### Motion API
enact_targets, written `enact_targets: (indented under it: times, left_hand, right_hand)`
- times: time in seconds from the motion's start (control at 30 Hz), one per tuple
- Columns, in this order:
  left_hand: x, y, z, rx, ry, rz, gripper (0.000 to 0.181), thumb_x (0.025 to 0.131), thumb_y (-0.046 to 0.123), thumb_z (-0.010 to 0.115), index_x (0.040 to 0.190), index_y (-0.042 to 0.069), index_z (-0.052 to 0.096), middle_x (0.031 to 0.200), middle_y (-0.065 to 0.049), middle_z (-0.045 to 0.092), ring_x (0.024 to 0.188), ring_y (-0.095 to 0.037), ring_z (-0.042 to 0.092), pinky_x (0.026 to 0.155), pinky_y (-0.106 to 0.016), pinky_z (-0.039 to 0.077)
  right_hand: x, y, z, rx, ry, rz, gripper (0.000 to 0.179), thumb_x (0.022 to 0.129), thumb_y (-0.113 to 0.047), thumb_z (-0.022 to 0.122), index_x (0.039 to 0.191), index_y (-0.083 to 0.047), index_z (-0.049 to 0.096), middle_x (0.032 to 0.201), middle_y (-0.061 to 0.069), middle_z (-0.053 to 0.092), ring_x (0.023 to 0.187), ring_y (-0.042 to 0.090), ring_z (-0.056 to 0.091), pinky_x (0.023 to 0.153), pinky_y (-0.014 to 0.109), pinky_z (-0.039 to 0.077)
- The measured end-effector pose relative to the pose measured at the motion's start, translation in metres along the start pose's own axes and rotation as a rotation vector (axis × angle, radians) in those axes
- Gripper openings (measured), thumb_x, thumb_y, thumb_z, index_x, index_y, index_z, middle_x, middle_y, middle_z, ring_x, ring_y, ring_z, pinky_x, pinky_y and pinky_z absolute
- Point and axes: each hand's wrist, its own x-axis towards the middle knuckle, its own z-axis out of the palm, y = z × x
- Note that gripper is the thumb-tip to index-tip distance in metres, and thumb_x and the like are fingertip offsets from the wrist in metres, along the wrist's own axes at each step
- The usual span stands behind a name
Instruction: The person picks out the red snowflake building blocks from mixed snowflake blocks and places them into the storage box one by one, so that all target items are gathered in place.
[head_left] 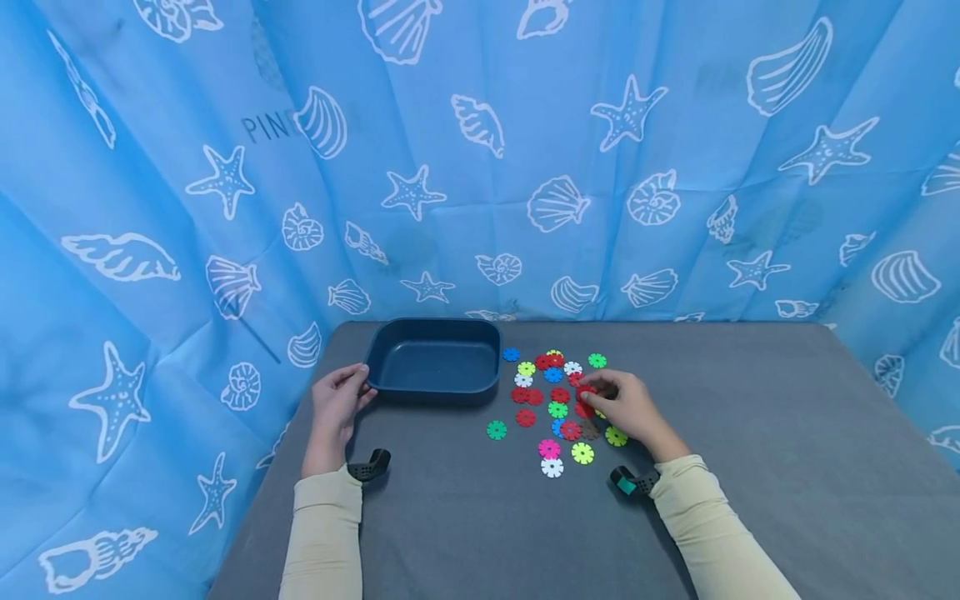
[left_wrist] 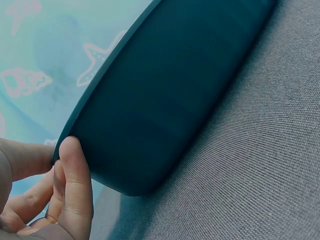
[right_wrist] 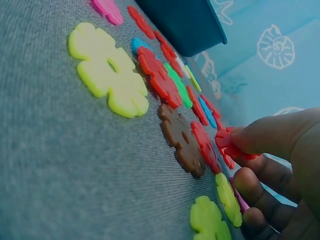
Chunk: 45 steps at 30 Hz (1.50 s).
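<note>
A dark blue rectangular tub (head_left: 435, 385) stands on the grey tabletop at the back left. My left hand (head_left: 341, 404) pinches its near left corner at the rim; in the left wrist view the thumb and a finger lie on either side of that rim. Over the right edge of a spread of flat, notched plastic discs, my right hand (head_left: 624, 404) pinches a red disc (right_wrist: 231, 145) between thumb and fingers. A brown disc (right_wrist: 181, 140), a yellow disc (right_wrist: 108, 70) and other red discs lie close below it. The tub's inside shows no discs.
Several discs in red, green, white, blue, yellow and pink lie right of the tub, including a green disc (head_left: 497, 430) and a white disc (head_left: 552, 467). A blue shell-patterned curtain (head_left: 480, 167) hangs behind the table (head_left: 750, 400).
</note>
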Motion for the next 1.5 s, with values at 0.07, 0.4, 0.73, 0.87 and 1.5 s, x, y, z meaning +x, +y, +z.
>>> enact_targets:
  times: [0.07, 0.4, 0.73, 0.87, 1.5]
  left_hand:
    - [0.000, 0.000, 0.000, 0.000, 0.000, 0.000, 0.048, 0.107, 0.030, 0.067, 0.144, 0.001, 0.059, 0.129, -0.008, 0.055, 0.103, -0.018, 0.059, 0.088, -0.022, 0.064]
    - [-0.001, 0.001, -0.001, -0.002, -0.004, -0.006, 0.048, 0.107, 0.031, 0.066, 0.145, 0.002, 0.059, 0.130, -0.008, 0.055, 0.103, -0.017, 0.060, 0.088, -0.022, 0.064]
    - [-0.001, 0.001, -0.001, 0.000, 0.004, -0.013, 0.047, 0.107, 0.030, 0.065, 0.145, 0.004, 0.059, 0.131, -0.008, 0.055, 0.106, -0.020, 0.059, 0.089, -0.023, 0.064]
    - [0.000, 0.000, -0.001, 0.001, 0.002, -0.012, 0.048, 0.107, 0.032, 0.066, 0.146, 0.004, 0.058, 0.131, -0.008, 0.055, 0.106, -0.019, 0.059, 0.089, -0.022, 0.063]
    - [-0.002, 0.001, 0.000, -0.002, 0.001, -0.016, 0.047, 0.108, 0.030, 0.065, 0.146, 0.003, 0.058, 0.133, -0.008, 0.054, 0.108, -0.021, 0.058, 0.088, -0.022, 0.064]
  right_hand:
    - [0.000, 0.000, 0.000, -0.001, -0.002, 0.002, 0.020, 0.099, -0.009, 0.075, 0.119, -0.004, 0.076, 0.101, 0.011, 0.075, 0.083, 0.020, 0.064, 0.068, 0.026, 0.056]
    - [0.002, -0.003, -0.001, 0.004, 0.000, 0.012, 0.019, 0.100, -0.010, 0.074, 0.118, -0.004, 0.076, 0.100, 0.011, 0.075, 0.082, 0.019, 0.064, 0.067, 0.027, 0.056]
    - [0.002, -0.005, -0.002, 0.015, 0.006, 0.020, 0.021, 0.100, -0.009, 0.073, 0.120, -0.002, 0.075, 0.101, 0.013, 0.075, 0.082, 0.020, 0.064, 0.066, 0.026, 0.056]
    - [0.002, -0.006, -0.002, 0.009, 0.011, 0.015, 0.021, 0.101, -0.010, 0.073, 0.120, -0.003, 0.075, 0.100, 0.012, 0.074, 0.081, 0.021, 0.062, 0.066, 0.026, 0.055]
    - [0.002, -0.015, -0.003, 0.025, 0.014, 0.014, 0.023, 0.101, -0.012, 0.074, 0.122, -0.004, 0.075, 0.113, 0.016, 0.074, 0.093, 0.025, 0.070, 0.075, 0.026, 0.060]
